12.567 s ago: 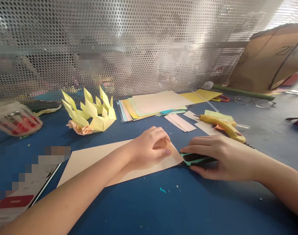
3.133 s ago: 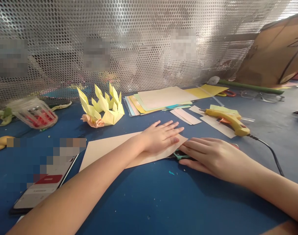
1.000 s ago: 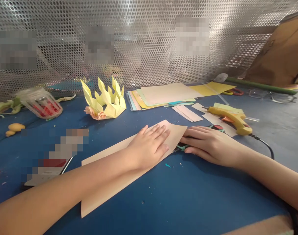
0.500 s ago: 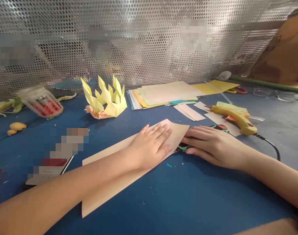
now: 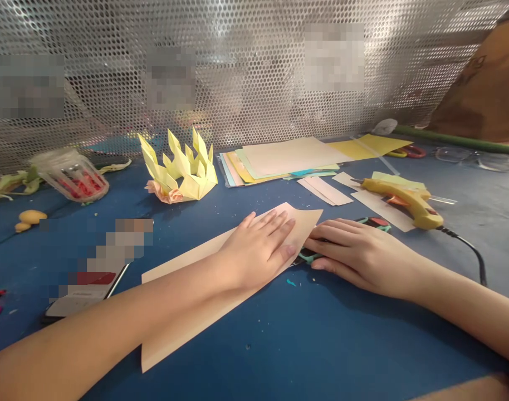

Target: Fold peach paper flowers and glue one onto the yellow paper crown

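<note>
A long pale pink sheet of paper [image 5: 171, 328] lies slantwise on the blue table. My left hand [image 5: 257, 250] rests flat on it with the fingers apart. To its right, my right hand [image 5: 355, 253] is palm down at the sheet's right edge, its fingers close together over a dark tool with teal trim [image 5: 308, 255]. Part of that tool shows beyond the back of the hand, with a red patch; the rest is hidden under the palm. The sheet's right corner [image 5: 313, 216] lifts slightly beside the right fingertips.
A yellow folded-paper crown [image 5: 196, 181] stands behind, beside a clear jar [image 5: 77, 178]. Stacked coloured paper [image 5: 279, 159] lies at the back. A yellow glue gun [image 5: 405, 200] with a black cord is at right, a phone [image 5: 87, 284] at left.
My right hand has shifted slightly left, its fingers now nearer the sheet and over the tool. My left hand stays flat on the sheet. The view has moved a little.
</note>
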`<state>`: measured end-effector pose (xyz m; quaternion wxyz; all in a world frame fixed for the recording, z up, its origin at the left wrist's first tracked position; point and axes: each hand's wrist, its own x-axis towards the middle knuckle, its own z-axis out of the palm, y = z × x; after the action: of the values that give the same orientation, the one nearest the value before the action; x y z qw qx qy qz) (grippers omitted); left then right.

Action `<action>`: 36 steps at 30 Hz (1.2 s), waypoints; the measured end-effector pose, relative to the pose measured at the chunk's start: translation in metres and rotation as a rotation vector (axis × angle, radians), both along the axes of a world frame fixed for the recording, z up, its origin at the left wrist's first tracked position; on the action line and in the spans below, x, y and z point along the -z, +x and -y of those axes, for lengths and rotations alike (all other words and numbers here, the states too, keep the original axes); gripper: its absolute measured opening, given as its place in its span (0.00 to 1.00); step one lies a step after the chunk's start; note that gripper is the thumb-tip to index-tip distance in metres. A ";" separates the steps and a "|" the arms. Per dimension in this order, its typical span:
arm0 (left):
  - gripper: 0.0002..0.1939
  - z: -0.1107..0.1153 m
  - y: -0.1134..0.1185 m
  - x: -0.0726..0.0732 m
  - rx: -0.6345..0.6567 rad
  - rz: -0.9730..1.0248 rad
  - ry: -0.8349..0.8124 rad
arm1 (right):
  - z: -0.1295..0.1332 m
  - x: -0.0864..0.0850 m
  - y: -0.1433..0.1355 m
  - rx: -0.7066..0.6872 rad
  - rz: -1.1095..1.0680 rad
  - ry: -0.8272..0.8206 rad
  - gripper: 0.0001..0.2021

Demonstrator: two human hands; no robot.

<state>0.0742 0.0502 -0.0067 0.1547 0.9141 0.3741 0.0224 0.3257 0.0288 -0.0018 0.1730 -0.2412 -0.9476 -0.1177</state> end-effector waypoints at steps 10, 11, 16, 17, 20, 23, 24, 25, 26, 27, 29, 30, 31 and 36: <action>0.33 0.000 0.000 -0.001 -0.010 -0.003 0.002 | -0.003 0.001 0.001 -0.035 -0.001 0.028 0.20; 0.33 0.000 0.000 -0.001 -0.013 0.000 0.001 | -0.003 0.001 0.002 -0.036 -0.003 0.028 0.20; 0.32 0.003 0.002 0.001 -0.062 0.021 -0.002 | -0.006 0.002 0.004 -0.043 -0.003 0.022 0.20; 0.32 0.003 0.003 0.000 -0.088 0.026 -0.005 | -0.008 0.003 0.005 -0.040 -0.003 0.019 0.20; 0.33 0.003 0.008 -0.004 -0.201 0.044 -0.024 | -0.014 0.003 0.008 -0.030 -0.010 0.007 0.20; 0.32 0.001 0.009 -0.009 -0.245 0.048 -0.054 | -0.020 0.003 0.013 -0.017 -0.018 -0.022 0.20; 0.31 0.000 0.008 -0.010 -0.224 0.045 -0.065 | -0.021 0.003 0.015 -0.013 -0.019 -0.033 0.20; 0.30 0.000 0.007 -0.011 -0.192 0.039 -0.074 | -0.021 0.003 0.017 -0.009 -0.018 -0.044 0.21; 0.30 0.000 0.005 -0.010 -0.157 0.033 -0.080 | -0.022 0.003 0.018 -0.006 -0.016 -0.052 0.21; 0.30 0.001 0.004 -0.009 -0.127 0.028 -0.082 | -0.022 0.003 0.019 -0.004 -0.013 -0.059 0.22; 0.31 0.005 0.002 -0.005 -0.100 0.031 -0.068 | -0.022 0.003 0.020 -0.001 -0.006 -0.065 0.22; 0.31 0.008 0.002 -0.003 -0.101 0.042 -0.054 | -0.022 0.003 0.020 -0.002 -0.002 -0.065 0.22; 0.31 0.010 0.002 -0.001 -0.110 0.056 -0.038 | -0.021 0.003 0.020 -0.006 0.002 -0.064 0.22; 0.31 0.015 0.004 0.005 -0.154 0.120 0.017 | -0.017 0.003 0.014 -0.054 0.014 -0.043 0.23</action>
<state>0.0786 0.0351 -0.0115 0.1669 0.8809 0.4332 0.0921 0.3392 0.0457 -0.0051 0.1642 -0.2183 -0.9574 -0.0943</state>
